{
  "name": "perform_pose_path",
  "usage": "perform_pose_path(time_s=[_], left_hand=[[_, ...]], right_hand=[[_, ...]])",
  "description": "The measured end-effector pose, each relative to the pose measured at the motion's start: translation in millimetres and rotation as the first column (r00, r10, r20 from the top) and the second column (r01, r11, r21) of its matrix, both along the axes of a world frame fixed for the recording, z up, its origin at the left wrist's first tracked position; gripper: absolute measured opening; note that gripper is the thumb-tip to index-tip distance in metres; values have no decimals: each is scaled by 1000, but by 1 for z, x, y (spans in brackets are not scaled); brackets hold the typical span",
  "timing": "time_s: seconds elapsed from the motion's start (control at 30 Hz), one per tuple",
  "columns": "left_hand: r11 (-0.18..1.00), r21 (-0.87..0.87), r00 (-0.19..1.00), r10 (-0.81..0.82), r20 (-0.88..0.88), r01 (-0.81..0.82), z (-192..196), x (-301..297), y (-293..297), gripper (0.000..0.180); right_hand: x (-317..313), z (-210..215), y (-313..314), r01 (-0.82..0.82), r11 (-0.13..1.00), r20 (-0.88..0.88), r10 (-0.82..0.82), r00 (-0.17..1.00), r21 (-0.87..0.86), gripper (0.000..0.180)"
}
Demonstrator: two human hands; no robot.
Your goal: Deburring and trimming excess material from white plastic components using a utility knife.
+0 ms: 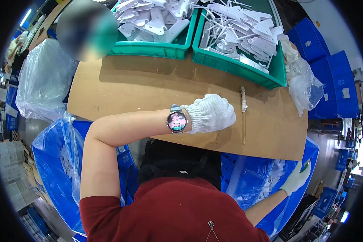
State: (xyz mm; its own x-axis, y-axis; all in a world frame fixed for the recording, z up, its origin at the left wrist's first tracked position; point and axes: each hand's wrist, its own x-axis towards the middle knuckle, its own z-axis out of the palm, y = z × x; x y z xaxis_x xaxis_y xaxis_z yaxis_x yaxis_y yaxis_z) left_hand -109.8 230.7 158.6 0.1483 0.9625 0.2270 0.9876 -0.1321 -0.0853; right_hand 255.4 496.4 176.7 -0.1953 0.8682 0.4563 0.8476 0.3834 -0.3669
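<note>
My left hand (211, 113), in a white knit glove with a round watch (176, 121) on the wrist, rests fist-like on the brown cardboard tabletop (149, 84), fingers curled, nothing visibly in it. A thin wooden stick (243, 117) with white wrapping near its top lies just right of that hand. My right hand (296, 178), also gloved, reaches down low at the right over a blue bin lined with clear plastic (246, 177). It touches something small and green; its grip is unclear.
Two green crates (161, 48) (234, 66) full of white plastic parts stand at the table's far edge. Clear plastic bags sit at the left (44, 80) and right (306, 86). Another lined blue bin (56, 153) is at lower left; blue crates (330, 76) are stacked at right.
</note>
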Motion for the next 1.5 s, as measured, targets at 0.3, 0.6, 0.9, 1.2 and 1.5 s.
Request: perform_pose_path(time_s=[0.3,0.6,0.9,1.2,1.5], left_hand=[[991,29,991,130,28,-131,-12,-9,-35,13],[973,-79,972,222,76,-216,-12,-31,-72,13],[950,-49,936,312,165,-308,-15,-31,-94,27],[867,-127,810,496,314,-482,-9,-12,-139,26],[730,-93,626,638,448,-677,-4,-1,-123,24]], right_hand=[[-201,31,-32,-731,681,56,729,682,37,39],[-382,51,-56,-923,356,-31,931,364,-144,37],[-543,56,-44,-912,410,145,904,402,-26,60],[-609,56,-29,-935,355,167,923,347,-20,48],[-640,56,-25,-904,410,459,831,316,-119,51]])
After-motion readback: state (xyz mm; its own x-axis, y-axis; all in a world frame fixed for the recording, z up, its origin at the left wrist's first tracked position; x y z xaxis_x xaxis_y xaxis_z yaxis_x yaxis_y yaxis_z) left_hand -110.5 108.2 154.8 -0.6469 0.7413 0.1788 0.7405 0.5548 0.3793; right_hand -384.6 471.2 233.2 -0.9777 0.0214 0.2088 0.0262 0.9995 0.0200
